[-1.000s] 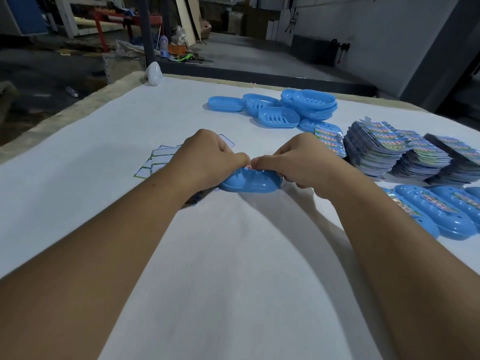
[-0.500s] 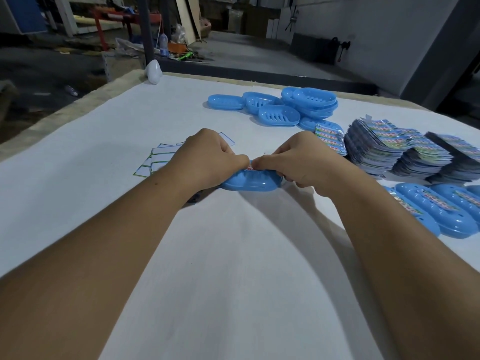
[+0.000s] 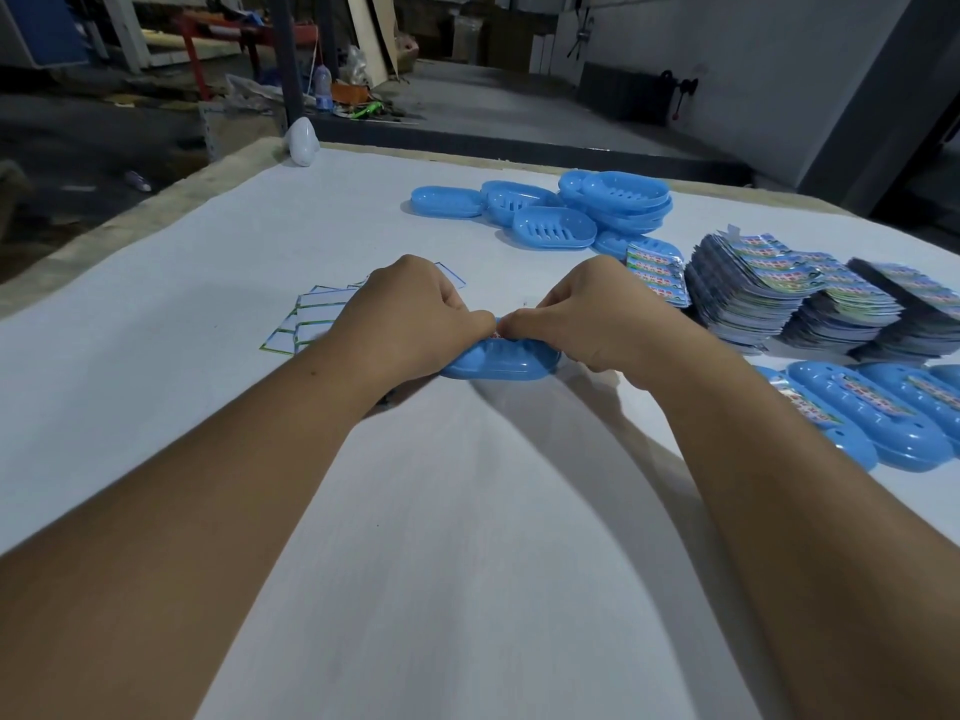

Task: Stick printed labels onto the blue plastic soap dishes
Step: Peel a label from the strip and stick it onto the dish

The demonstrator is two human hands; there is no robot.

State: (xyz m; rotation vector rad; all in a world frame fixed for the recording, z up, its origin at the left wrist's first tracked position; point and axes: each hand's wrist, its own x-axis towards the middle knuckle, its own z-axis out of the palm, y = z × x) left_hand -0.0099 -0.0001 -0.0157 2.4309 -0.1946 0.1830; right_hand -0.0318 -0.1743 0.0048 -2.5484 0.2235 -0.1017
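**Blue dish held under both our hands at mid-table**

White backing sheets (image 3: 311, 324) lie fanned at the left. Our left hand (image 3: 410, 319) curls over the soap dish (image 3: 501, 362), thumb tip meeting the right thumb on a sliver of printed label (image 3: 496, 335). Our right hand (image 3: 597, 317) grips the dish's other end, fingers curled. Beyond lie unlabelled dishes (image 3: 553, 228); further right, label stacks (image 3: 763, 298), then labelled dishes (image 3: 872, 413), all on the white table (image 3: 467, 563).

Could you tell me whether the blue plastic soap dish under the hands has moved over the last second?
No. The blue plastic soap dish lies equally near the white backing sheets.
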